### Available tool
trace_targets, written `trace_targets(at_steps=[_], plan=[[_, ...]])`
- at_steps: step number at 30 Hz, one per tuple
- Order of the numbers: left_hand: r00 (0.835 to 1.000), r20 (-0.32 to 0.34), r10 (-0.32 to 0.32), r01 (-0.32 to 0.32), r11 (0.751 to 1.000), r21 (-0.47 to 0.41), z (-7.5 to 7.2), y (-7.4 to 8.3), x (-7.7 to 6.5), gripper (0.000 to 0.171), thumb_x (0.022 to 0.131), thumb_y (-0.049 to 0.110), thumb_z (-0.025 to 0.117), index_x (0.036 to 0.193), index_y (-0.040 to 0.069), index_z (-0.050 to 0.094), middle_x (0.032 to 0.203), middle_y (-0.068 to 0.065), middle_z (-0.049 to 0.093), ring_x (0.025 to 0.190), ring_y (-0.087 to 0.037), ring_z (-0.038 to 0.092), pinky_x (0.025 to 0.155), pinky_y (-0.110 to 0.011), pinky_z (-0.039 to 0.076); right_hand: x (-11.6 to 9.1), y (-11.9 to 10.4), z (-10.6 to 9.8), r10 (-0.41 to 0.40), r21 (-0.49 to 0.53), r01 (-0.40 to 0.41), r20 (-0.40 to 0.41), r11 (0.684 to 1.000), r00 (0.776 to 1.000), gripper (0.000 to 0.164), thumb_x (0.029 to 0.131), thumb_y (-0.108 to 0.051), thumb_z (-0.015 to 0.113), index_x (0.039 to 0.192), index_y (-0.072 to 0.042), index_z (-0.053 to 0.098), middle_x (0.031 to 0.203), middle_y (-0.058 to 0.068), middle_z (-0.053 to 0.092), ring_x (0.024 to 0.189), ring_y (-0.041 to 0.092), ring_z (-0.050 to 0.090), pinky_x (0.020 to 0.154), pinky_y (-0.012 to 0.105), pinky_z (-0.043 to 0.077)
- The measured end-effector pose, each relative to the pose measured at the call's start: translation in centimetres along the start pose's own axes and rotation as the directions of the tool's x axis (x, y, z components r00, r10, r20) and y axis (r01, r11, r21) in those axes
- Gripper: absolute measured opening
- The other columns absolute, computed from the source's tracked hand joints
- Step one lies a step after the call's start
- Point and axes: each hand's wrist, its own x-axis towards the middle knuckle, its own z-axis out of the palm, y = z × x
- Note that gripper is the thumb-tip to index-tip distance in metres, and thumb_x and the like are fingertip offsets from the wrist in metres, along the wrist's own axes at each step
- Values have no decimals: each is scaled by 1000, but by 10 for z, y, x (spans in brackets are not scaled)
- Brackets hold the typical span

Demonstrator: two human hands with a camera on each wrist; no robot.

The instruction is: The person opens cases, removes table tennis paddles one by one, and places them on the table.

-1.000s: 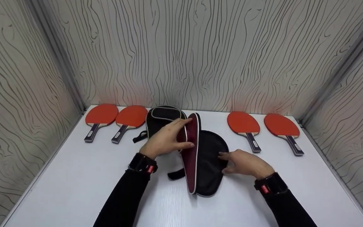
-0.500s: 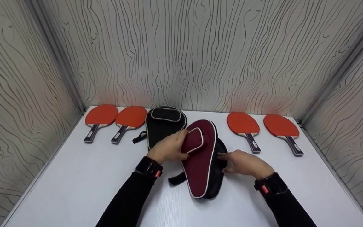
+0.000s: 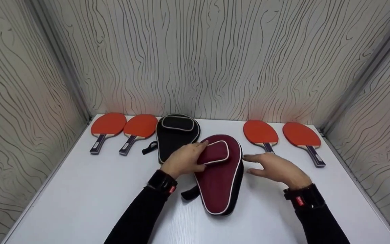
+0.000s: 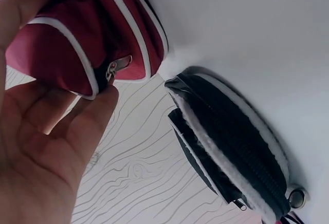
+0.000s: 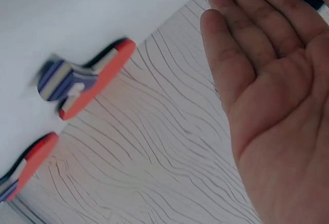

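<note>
The maroon paddle case [image 3: 217, 183], with white piping and a front pocket, lies over the middle of the table, its dark underside showing along the right edge. My left hand [image 3: 183, 158] holds it by the pocket [image 4: 54, 54], thumb on one side and fingers on the other, close to a zipper pull [image 4: 119, 64]. Beside the case's right edge is my right hand [image 3: 279, 168], fingers extended and fingertips right at the rim. In the right wrist view its palm [image 5: 288, 95] faces the camera with nothing in it.
A black paddle case [image 3: 171, 142] lies behind my left hand, partly covered by it. Two red table tennis paddles [image 3: 141, 126] rest at the back left. At the back right lie two more paddles [image 3: 302, 134]. A patterned wall [image 3: 195, 61] borders the table's back.
The left hand has lowered the maroon case's upper side from nearly upright to flat, covering the black lower side. My right hand has drawn back slightly to the right from the case.
</note>
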Motion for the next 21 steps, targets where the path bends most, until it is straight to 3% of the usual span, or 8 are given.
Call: trace_targets(at_steps=[4,9,17,21], plan=[[1000,9,16,-17,1000,25,0,2,0,87,90,38,79,162,9,41,156,-7,60,133,-21,66,111,-35,57,-6,-7,-10,4,-43,-6,-39,999,999,53,101,-32,71,150,-14,61,152,5,64,143,28,61,116,52,51],[999,16,42,-43,997,63,1,4,0,78,94,40,78,158,7,48,155,-9,61,133,-23,68,110,-35,58,-7,-25,-11,-17,-62,14,-43,998,999,54,102,-35,70,152,-18,59,155,2,62,144,25,60,117,51,51],[997,24,68,-70,991,118,3,5,0,64,97,42,76,150,11,60,152,-9,64,134,-25,67,112,-36,57,-2,-65,5,-178,-153,173,-22,973,984,47,101,-37,71,144,-17,66,148,2,68,134,21,68,107,44,59],[997,38,70,-74,986,148,5,5,0,61,99,45,73,149,12,61,154,-8,62,138,-24,65,114,-36,55,2,-85,20,-218,-180,222,40,958,975,49,101,-40,71,144,-17,66,144,2,70,131,21,70,106,43,60]])
